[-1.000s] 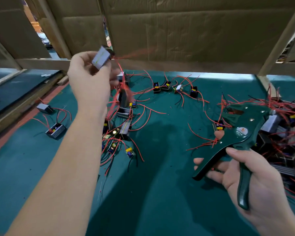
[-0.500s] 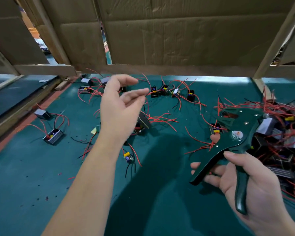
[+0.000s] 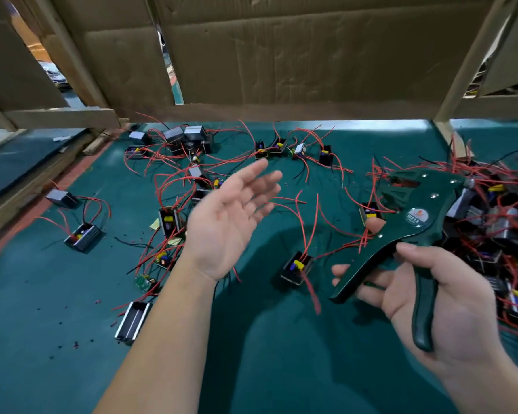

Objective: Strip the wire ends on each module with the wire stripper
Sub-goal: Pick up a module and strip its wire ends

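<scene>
Modules (image 3: 296,268) lie scattered over the green surface (image 3: 57,339), one just ahead of the wire stripper (image 3: 416,216) and many heaped at the right. A second ago the left hand (image 3: 225,228) held a module up; now it is empty, palm up, fingers spread. The right hand (image 3: 449,300) has its fingers wrapped round the stripper's handles. That piece looks finished, so I judge another needs picking up.

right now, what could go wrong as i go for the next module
1. The wired modules piled on the right are tangled, so pulling one out may drag others along.
2. The wire stripper in your right hand has its head at the edge of that tangle and could snag there.
</scene>
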The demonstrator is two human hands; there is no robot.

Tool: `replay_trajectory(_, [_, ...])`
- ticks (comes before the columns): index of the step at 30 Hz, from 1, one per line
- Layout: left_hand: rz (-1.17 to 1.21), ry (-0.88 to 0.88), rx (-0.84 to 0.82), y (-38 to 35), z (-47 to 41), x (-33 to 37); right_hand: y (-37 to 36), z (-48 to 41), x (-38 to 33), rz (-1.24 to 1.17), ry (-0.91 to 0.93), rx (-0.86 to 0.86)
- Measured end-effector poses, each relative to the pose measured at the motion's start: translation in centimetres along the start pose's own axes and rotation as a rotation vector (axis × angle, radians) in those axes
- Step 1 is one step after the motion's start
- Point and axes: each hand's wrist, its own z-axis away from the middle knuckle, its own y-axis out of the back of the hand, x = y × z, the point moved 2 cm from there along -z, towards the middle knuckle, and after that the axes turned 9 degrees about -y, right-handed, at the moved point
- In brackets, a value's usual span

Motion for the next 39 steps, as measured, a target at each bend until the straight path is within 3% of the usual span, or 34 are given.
replay_trajectory(2, [-0.377,0.001,-0.053,0.2,0.4,-0.1,0.1,0.0,-0.1,-0.003,0.0,0.0])
replay_trajectory(5, [-0.895,0.024,-0.393,0.7,1.5,0.0,0.0,0.1,-0.2,0.013,0.003,-0.005])
replay_trajectory(8, [-0.991,0.079,-0.616,-0.1,2.4,0.9,-0.1,0.0,-0.3,0.013,0.0,0.001])
replay_trajectory(13, [-1.014,-0.028,-0.73,-1.9,2.9,1.1,0.0,-0.1,-0.2,-0.017,-0.031,0.037])
replay_trajectory(18, [-0.965,0.057,-0.713,-2.9,3.2,-0.3,0.1,-0.1,-0.1,-0.004,-0.058,0.017])
replay_trajectory(23, [-1.091,-0.046,-0.573,-3.5,3.0,-1.8,0.0,-0.2,-0.4,-0.018,-0.032,0.05])
replay_trajectory(29, [-1.214,-0.126,-0.716,-3.9,3.2,-1.9,0.5,-0.3,-1.4,-0.036,-0.014,0.11])
replay_trajectory(32, [-1.269,-0.165,-0.71,-4.2,3.3,-1.8,0.6,-0.2,-1.6,-0.035,0.019,0.114])
replay_trajectory(34, [-1.298,-0.207,-0.641,-4.2,3.3,-1.8,0.6,0.0,-1.8,-0.052,0.098,0.093])
replay_trajectory(39, [-1.144,-0.304,-0.227,-2.9,2.5,-0.7,1.2,0.2,-2.9,-0.003,0.317,0.103])
